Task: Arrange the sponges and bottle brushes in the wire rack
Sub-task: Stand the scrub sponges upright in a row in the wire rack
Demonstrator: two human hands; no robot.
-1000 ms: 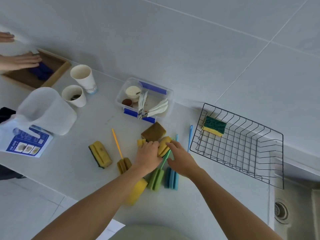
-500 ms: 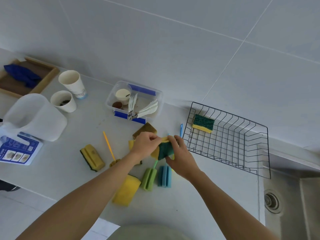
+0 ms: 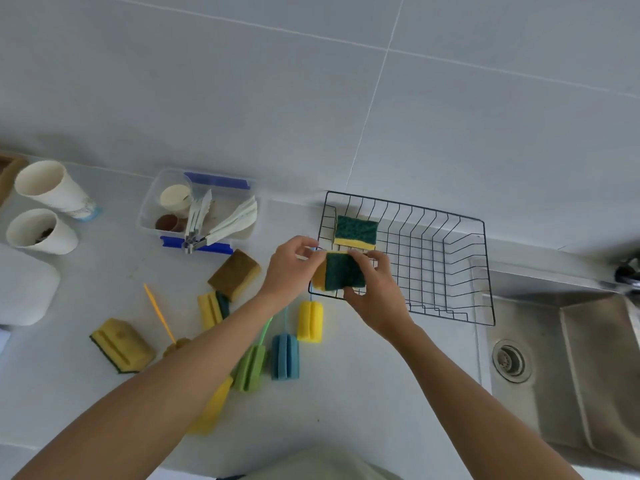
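Note:
A black wire rack (image 3: 450,271) stands on the counter by the wall, with one green-and-yellow sponge (image 3: 356,231) in its far left corner. Both hands hold a second green-and-yellow sponge (image 3: 343,271) over the rack's near left corner: my left hand (image 3: 291,268) pinches its left side, my right hand (image 3: 374,289) grips its right side. On the counter lie a brown sponge (image 3: 235,273), a yellow grooved sponge (image 3: 121,344), a yellow sponge (image 3: 209,408) partly under my left arm, and foam bottle brushes in yellow (image 3: 310,320), blue (image 3: 284,356), green (image 3: 250,367) and orange (image 3: 161,315).
A clear plastic box (image 3: 201,209) of utensils and small cups sits behind the sponges. Two paper cups (image 3: 45,209) and a white jug (image 3: 24,289) stand at the left. A steel sink (image 3: 568,368) with a drain lies right of the rack.
Both hands lifted the green-and-yellow sponge from the pile and carried it right, to the rack's near left corner. A yellow brush now shows where it was.

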